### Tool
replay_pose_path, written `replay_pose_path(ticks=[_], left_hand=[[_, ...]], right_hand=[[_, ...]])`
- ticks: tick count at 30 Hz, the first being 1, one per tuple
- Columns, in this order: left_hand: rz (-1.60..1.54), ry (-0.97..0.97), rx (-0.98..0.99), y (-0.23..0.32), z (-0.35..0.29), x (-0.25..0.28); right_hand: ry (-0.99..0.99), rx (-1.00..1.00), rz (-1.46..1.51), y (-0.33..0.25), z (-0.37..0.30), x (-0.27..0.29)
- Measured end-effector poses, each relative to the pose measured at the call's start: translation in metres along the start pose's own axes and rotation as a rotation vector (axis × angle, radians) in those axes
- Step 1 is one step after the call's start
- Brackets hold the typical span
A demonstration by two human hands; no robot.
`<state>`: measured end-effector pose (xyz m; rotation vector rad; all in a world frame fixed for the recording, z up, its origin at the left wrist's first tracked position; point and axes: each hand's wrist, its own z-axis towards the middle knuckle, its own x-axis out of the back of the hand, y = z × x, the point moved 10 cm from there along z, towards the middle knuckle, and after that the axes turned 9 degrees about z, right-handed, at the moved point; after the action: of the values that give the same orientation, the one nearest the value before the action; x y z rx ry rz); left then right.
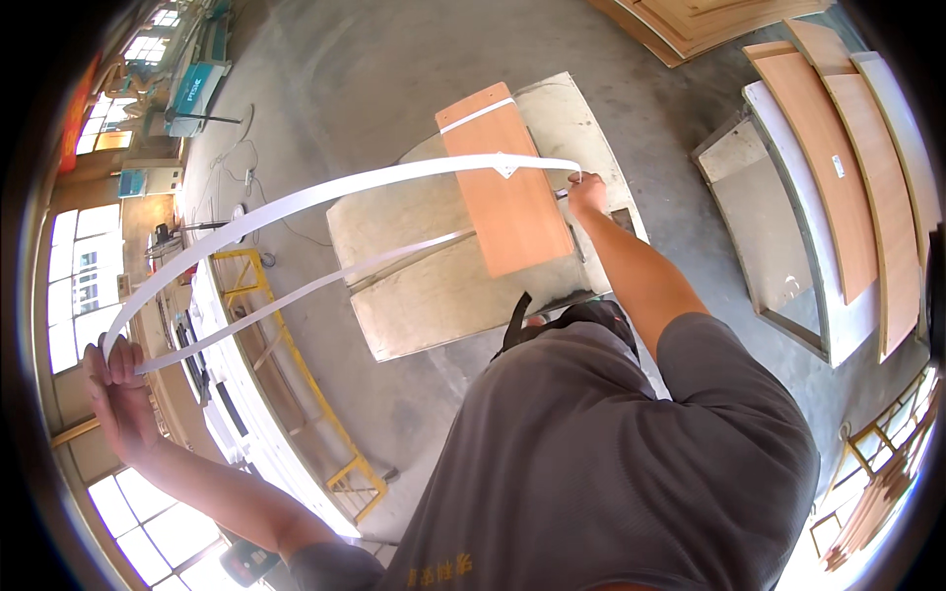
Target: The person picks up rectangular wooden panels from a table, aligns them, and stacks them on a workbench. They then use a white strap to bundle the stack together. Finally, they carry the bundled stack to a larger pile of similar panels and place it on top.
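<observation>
A long white strapping band (pixel 434 165) arcs in a wide loop in front of me. At the far left my left hand (pixel 123 404) is raised, fingers closed round the bend of the band. My right hand (pixel 588 194) pinches the other part of it beyond the right edge of a wood-coloured panel (pixel 517 222). From the left hand the lower run of the band slants back to the panel's left edge, where it goes out of sight. Another white band lies across the panel's far end. Underneath is a pale, worn low table (pixel 414 315).
Large wood-coloured boards (pixel 818 167) and a grey-framed panel (pixel 769 227) lean at the right. More boards (pixel 690 30) lie at the top right. At the left are a yellow metal frame (pixel 335 394), a long white bench (pixel 256 414) and windows. A cable crosses the concrete floor.
</observation>
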<state>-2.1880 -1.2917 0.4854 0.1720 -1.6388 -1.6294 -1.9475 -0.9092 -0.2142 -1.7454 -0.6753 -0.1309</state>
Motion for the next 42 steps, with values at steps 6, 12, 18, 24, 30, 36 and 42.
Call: replay_pose_path(ticks=[6, 12, 18, 24, 30, 36, 42], left_hand=[[0.183, -0.061, -0.005, 0.004, 0.0, -0.038], [0.259, -0.086, -0.023, 0.01, 0.008, -0.062], [0.252, -0.084, -0.028, 0.012, 0.01, -0.067], [0.277, -0.135, -0.02, 0.016, 0.013, -0.079], [0.313, -0.17, -0.041, 0.021, 0.011, -0.097], [0.142, -0.188, -0.002, -0.018, 0.015, -0.115], [0.07, -0.383, -0.07, -0.052, 0.034, -0.164]], right_hand=[[0.004, -0.198, -0.191, -0.01, -0.012, 0.001], [0.01, -0.341, -0.15, 0.02, -0.002, -0.006], [0.075, -0.284, -0.165, 0.004, -0.021, 0.011], [-0.013, -0.38, -0.014, 0.037, -0.012, -0.023], [-0.318, -0.2, 0.208, 0.048, 0.007, -0.043], [-0.164, -0.002, 0.488, 0.043, -0.01, 0.05], [0.132, -0.102, 0.114, 0.181, -0.09, 0.225]])
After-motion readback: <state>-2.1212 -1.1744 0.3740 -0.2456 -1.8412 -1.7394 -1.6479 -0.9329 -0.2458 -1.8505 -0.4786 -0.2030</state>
